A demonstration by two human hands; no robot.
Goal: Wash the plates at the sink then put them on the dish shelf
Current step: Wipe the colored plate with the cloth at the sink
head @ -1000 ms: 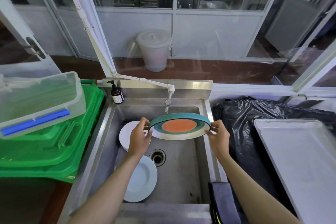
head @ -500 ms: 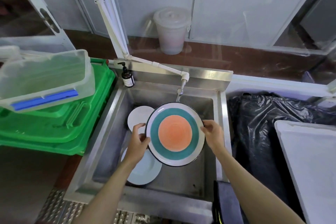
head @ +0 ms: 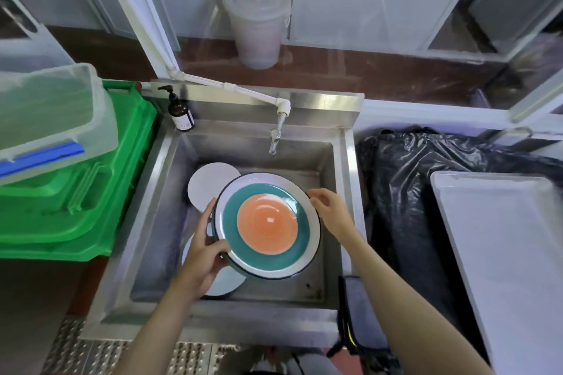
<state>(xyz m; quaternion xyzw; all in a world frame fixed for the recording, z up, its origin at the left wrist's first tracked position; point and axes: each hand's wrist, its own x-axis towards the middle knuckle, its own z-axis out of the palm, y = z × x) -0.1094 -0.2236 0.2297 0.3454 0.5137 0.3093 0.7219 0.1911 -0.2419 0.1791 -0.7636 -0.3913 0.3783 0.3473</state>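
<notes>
Both hands, left (head: pixel 204 256) and right (head: pixel 330 212), gripped the round teal-and-orange ceramic plate (head: pixel 267 225), now tilted face-up, fingers curled on its rim, above two white plates (head: pixel 210 186) in the steel sink (head: pixel 158 222).

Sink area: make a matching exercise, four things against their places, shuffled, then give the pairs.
Things:
1. Dark brown pump bottle
2. Round plate with orange centre and teal ring
3. Black plastic bag
4. Clear plastic tub with blue strip

Places:
A. On the green crates, left of the steel sink
B. Held over the basin by left hand and right hand
C. Back left corner of the sink rim
D. Right of the sink

Pairs: 1-C, 2-B, 3-D, 4-A
</notes>
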